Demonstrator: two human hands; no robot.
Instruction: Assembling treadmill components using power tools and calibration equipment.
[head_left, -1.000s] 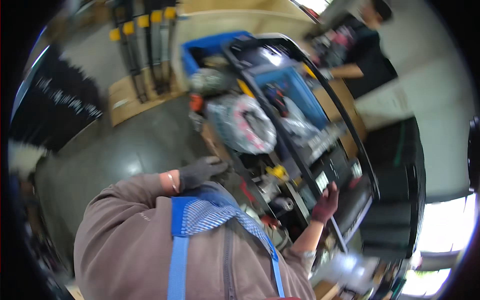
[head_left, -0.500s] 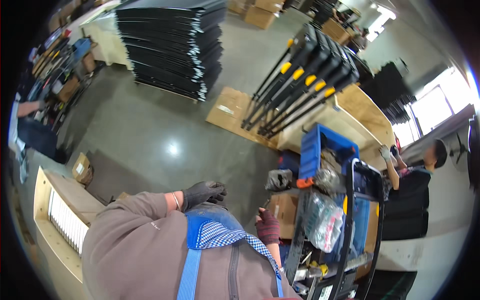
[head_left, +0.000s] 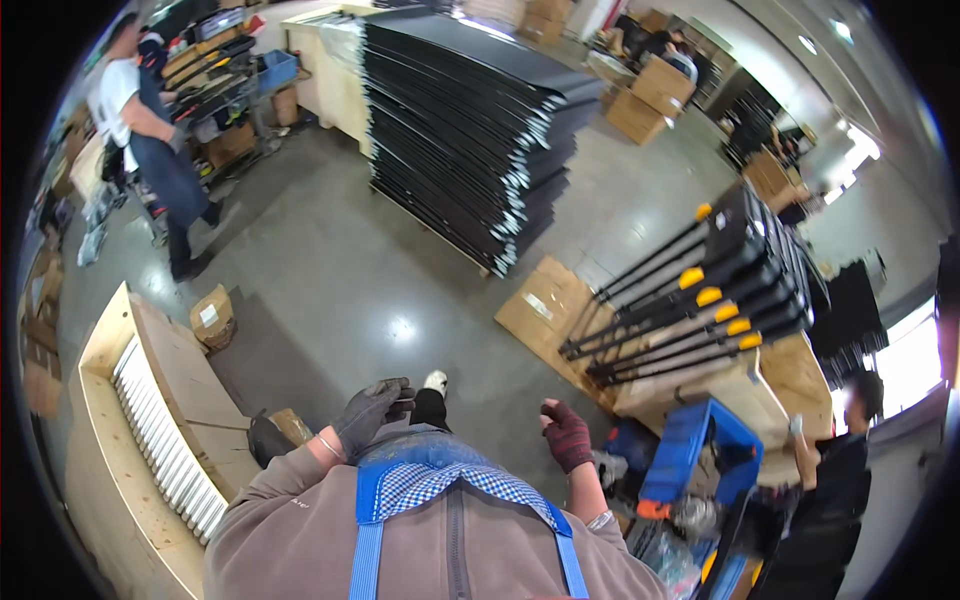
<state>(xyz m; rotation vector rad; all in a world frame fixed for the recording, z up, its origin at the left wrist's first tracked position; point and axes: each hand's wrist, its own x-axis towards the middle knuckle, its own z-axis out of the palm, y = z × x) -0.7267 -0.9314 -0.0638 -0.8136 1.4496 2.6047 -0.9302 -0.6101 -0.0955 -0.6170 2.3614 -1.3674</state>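
Note:
My left hand (head_left: 372, 416), in a dark grey glove, is in front of my apron (head_left: 425, 447) at waist height. Its fingers stretch loosely to the right, and nothing shows in them. My right hand (head_left: 568, 436) wears a maroon glove that leaves the fingertips bare. It hangs apart from my body on the right, fingers curled in; the palm is hidden, so I cannot make out whether anything is inside. Neither hand touches anything around it. Below, one white shoe (head_left: 436, 381) of mine shows on the floor.
A wooden crate of white slatted parts (head_left: 165, 440) stands at left. Ahead is a tall stack of black panels (head_left: 450, 140). Black frames with yellow parts (head_left: 715, 290) lean on the right, near a blue bin (head_left: 690, 450). One person (head_left: 160, 150) stands far left, another (head_left: 845, 470) right.
My view has swung to the right and upward. My left hand has shifted slightly left, while my right hand has moved away from the cart. The person at left has come more fully into view.

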